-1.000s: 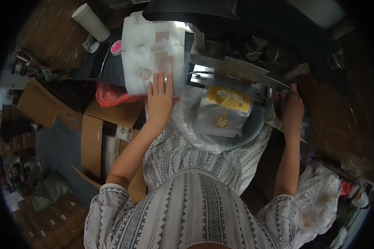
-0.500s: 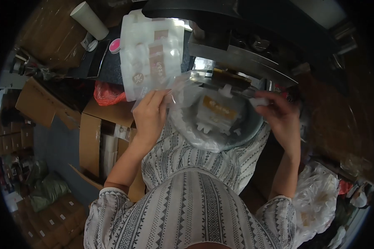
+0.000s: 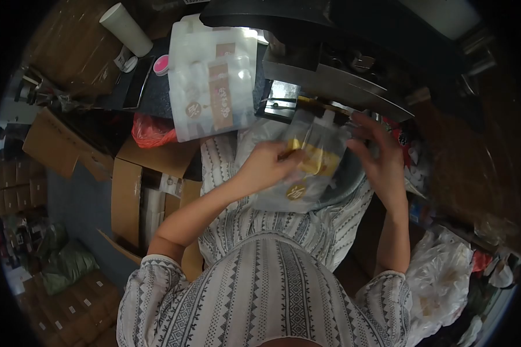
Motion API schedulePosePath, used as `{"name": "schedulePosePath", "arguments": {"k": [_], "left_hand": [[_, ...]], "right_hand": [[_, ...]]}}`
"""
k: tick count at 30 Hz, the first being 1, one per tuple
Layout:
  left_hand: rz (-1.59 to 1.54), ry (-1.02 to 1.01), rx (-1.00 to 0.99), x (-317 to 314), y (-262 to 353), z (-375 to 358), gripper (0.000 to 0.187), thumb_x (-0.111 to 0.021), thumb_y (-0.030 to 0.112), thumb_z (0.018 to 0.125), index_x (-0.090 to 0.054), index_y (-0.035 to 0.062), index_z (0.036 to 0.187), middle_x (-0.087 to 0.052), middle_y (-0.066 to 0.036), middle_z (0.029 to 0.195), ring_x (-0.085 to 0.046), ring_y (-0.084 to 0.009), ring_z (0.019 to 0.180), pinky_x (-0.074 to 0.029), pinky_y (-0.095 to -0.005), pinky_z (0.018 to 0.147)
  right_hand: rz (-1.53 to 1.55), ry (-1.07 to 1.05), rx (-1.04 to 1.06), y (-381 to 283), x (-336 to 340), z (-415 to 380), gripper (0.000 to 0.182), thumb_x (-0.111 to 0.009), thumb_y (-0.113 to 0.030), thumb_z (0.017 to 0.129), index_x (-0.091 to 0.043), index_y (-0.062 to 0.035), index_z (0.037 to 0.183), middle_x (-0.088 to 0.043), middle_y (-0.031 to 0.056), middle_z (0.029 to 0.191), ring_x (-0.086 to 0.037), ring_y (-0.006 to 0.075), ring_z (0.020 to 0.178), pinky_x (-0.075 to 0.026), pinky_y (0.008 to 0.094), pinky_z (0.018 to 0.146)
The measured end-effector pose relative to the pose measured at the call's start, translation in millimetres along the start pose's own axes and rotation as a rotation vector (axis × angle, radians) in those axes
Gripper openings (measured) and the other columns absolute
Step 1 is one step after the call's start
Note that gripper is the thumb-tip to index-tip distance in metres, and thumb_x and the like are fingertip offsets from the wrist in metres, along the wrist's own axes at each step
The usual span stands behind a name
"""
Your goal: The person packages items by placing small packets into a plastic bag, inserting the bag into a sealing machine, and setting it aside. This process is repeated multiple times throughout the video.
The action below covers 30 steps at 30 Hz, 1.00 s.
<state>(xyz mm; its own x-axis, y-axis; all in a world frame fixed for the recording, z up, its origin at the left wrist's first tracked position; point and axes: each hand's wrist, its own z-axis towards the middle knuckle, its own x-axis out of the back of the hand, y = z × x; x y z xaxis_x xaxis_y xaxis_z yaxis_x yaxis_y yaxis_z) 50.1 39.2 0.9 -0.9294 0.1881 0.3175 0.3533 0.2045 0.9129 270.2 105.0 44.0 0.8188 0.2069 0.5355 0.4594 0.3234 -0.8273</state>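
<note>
A clear spout pouch [image 3: 321,141] with a gold label and a white spout is raised over the lap, tilted and slightly blurred. My left hand [image 3: 269,168] grips its left side, with the fingertips partly hidden. My right hand [image 3: 382,153] is just right of the pouch near its spout, with thumb and fingers apart and nothing visible between them. Behind the pouch, a plastic-lined basin [image 3: 350,182] rests on the lap, its contents mostly hidden. Directly ahead stands a dark metal machine [image 3: 330,75].
Flat printed pouches [image 3: 214,87] lie stacked on the table at left. Beyond them are a phone [image 3: 138,82], a pink-topped jar [image 3: 161,65] and a white cup [image 3: 126,30]. An open carton [image 3: 124,202] stands at left; a clear plastic bag [image 3: 440,277] lies at right.
My left hand has moved right, from clear plastic near the stack to the pouch above the basin. The pouch now covers much of the basin. My right hand has shifted slightly left.
</note>
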Motion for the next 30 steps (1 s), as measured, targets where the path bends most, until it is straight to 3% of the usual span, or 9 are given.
{"name": "schedulePosePath", "arguments": {"k": [1,8,11,13,17,19,24,28,30], "left_hand": [[-0.291,-0.042,0.193,-1.2,0.8,10.9,0.028,-0.061,0.023,0.092,-0.064,-0.0046,0.091,-0.065,-0.013,0.073,-0.066,-0.0153,0.066,-0.051,-0.0261,0.059],[-0.578,0.002,0.227,-6.5,-3.9,33.7,0.035,-0.059,0.032,0.095,-0.066,-0.0024,0.097,-0.067,-0.003,0.081,-0.062,-0.0098,0.069,-0.049,-0.0239,0.063],[-0.079,0.209,0.041,20.6,-26.9,29.7,0.034,-0.065,0.025,0.091,-0.063,-0.0066,0.102,-0.065,-0.012,0.081,-0.065,-0.0219,0.073,-0.053,-0.0312,0.069],[0.859,0.976,-0.57,48.0,-29.3,19.4,0.029,-0.068,0.018,0.085,-0.063,-0.0022,0.105,-0.064,-0.013,0.087,-0.063,-0.0287,0.076,-0.051,-0.0355,0.07],[1.129,0.818,-0.485,62.7,-63.1,-10.3,0.028,-0.07,0.011,0.079,-0.063,0.0021,0.105,-0.062,-0.012,0.094,-0.06,-0.0328,0.083,-0.049,-0.0375,0.069],[0.741,0.747,-0.202,65.8,-66.9,-24.5,0.028,-0.073,0.015,0.078,-0.063,0.0034,0.101,-0.062,-0.015,0.092,-0.059,-0.033,0.079,-0.048,-0.0373,0.067],[0.859,0.841,-0.228,71.1,-61.3,-3.7,0.021,-0.067,0.006,0.078,-0.062,0.004,0.098,-0.059,-0.01,0.094,-0.058,-0.0327,0.091,-0.048,-0.0396,0.069],[0.889,0.801,-0.401,83.8,-61.5,12.0,0.018,-0.065,0.004,0.08,-0.063,0.0033,0.098,-0.059,-0.011,0.095,-0.058,-0.0328,0.091,-0.048,-0.0393,0.07],[0.773,0.723,-0.437,86.7,-63.5,-0.1,0.02,-0.064,0.001,0.08,-0.063,0.0036,0.1,-0.06,-0.011,0.094,-0.059,-0.0329,0.085,-0.048,-0.0389,0.069]], "right_hand": [[0.0,-0.002,0.001,-0.2,8.6,-3.3,0.038,-0.071,-0.006,0.08,-0.063,-0.0059,0.118,-0.069,0.0086,0.103,-0.064,0.0166,0.091,-0.05,0.0318,0.081],[-0.744,-0.057,-0.277,43.6,64.4,-18.1,0.027,-0.066,-0.012,0.083,-0.065,-0.0038,0.109,-0.069,0.0158,0.089,-0.067,0.0281,0.085,-0.051,0.0336,0.074],[-0.65,-0.135,-0.327,72.6,75.9,-12.8,0.026,-0.063,-0.011,0.084,-0.065,-0.0025,0.109,-0.069,0.0161,0.085,-0.067,0.0279,0.078,-0.051,0.0336,0.071],[-0.432,-0.107,-0.284,71.7,75.6,-14.4,0.026,-0.063,-0.011,0.085,-0.065,-0.0018,0.109,-0.069,0.0155,0.083,-0.067,0.0263,0.074,-0.051,0.0332,0.07],[0.024,-0.059,-0.261,26.2,50.6,-8.0,0.026,-0.065,-0.008,0.084,-0.065,-0.0016,0.109,-0.069,0.012,0.084,-0.065,0.0156,0.072,-0.05,0.03,0.07],[0.105,-0.106,-0.202,2.2,26.8,-6.4,0.026,-0.067,-0.007,0.084,-0.065,-0.0018,0.109,-0.069,0.0109,0.085,-0.063,0.0126,0.071,-0.05,0.029,0.07],[-0.017,-0.201,0.263,-28.9,-35.3,10.6,0.025,-0.069,-0.007,0.082,-0.065,-0.0015,0.106,-0.068,0.0109,0.086,-0.065,0.0174,0.072,-0.051,0.0305,0.067],[-0.081,-0.197,0.323,-28.9,-40.8,17.0,0.022,-0.069,-0.007,0.082,-0.065,-0.0016,0.102,-0.068,0.0121,0.088,-0.067,0.0229,0.075,-0.052,0.0321,0.067],[0.058,-0.183,0.094,-25.9,-28.4,13.9,0.024,-0.07,-0.007,0.081,-0.066,-0.0027,0.105,-0.068,0.0106,0.093,-0.066,0.02,0.079,-0.053,0.0302,0.073]]}}
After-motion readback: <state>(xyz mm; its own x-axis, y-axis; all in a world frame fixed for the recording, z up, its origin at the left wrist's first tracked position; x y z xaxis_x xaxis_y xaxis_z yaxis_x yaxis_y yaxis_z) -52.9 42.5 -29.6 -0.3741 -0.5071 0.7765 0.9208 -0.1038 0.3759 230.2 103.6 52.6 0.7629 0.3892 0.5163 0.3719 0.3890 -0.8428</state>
